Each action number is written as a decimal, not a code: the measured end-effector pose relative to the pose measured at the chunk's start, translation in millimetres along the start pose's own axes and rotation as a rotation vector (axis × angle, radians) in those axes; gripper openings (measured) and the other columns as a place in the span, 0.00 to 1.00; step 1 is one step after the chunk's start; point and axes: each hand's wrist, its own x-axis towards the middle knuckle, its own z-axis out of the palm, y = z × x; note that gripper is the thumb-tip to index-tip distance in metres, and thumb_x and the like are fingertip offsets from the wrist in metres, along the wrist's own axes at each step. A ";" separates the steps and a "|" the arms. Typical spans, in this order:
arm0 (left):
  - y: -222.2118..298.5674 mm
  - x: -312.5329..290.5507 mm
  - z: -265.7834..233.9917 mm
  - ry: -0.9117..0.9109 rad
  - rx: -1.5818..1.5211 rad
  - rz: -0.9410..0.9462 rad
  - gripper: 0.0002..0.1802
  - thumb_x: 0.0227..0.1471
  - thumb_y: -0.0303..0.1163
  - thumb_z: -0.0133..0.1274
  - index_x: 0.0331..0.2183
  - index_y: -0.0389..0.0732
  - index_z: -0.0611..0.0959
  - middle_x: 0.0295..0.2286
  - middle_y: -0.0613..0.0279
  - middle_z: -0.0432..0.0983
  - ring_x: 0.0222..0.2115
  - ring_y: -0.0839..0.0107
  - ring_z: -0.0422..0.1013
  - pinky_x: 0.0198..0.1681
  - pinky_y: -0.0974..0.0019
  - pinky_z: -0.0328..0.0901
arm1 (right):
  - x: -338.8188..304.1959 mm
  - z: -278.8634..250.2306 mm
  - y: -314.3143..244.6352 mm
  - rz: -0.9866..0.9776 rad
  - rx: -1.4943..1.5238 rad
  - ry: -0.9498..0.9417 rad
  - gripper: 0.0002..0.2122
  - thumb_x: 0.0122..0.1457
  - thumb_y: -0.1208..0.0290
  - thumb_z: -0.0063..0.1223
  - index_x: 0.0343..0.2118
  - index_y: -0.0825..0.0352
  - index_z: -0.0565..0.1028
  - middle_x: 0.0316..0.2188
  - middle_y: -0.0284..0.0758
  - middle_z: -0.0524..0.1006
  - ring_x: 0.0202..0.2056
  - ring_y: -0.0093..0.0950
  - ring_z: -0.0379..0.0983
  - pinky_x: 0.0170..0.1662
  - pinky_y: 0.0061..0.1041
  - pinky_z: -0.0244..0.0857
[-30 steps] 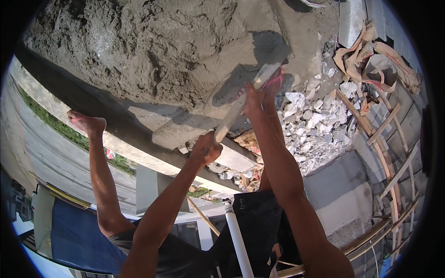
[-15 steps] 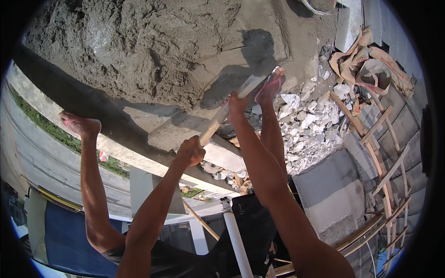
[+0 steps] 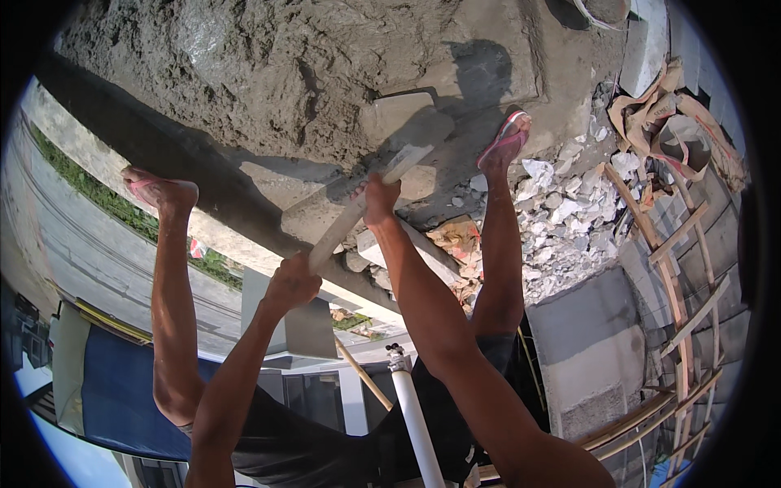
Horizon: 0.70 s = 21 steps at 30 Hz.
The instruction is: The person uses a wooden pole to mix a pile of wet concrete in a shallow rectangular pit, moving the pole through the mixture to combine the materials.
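Note:
A long wooden handle [image 3: 338, 234] runs slantwise across the middle, and both my hands are wrapped round it. My left hand [image 3: 293, 281] is closed on its near end. Farther up, my right hand [image 3: 381, 199] is closed round it close to the tool's head. The tool looks like a shovel, with a flat grey blade [image 3: 431, 130] low over the wet concrete's edge, partly in shadow. Whether the blade carries anything I cannot tell. A large heap of wet grey concrete mix [image 3: 244, 89] spreads beyond my hands.
My feet in pink flip-flops stand apart, the left on a concrete ledge [image 3: 232, 248], the right beside broken white rubble [image 3: 561, 195]. Torn paper sacks [image 3: 683, 134] and a wooden ladder-like frame [image 3: 667, 276] lie at right. A grey block [image 3: 586, 333] stands nearer; a road [image 3: 73, 220] runs beyond the ledge.
Both hands have drawn the shovel back toward me and to the left, its blade shifting from near my right foot to the heap's edge. The view has swung slightly left.

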 end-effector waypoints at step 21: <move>91.3 -183.3 -171.5 0.089 0.679 0.076 0.15 0.40 0.30 0.59 0.34 0.40 0.76 0.26 0.49 0.77 0.28 0.49 0.75 0.31 0.49 0.69 | -185.0 31.5 -40.2 0.277 0.664 -0.329 0.04 0.59 0.74 0.50 0.31 0.62 0.66 0.27 0.29 0.63 0.29 0.24 0.62 0.42 0.31 0.65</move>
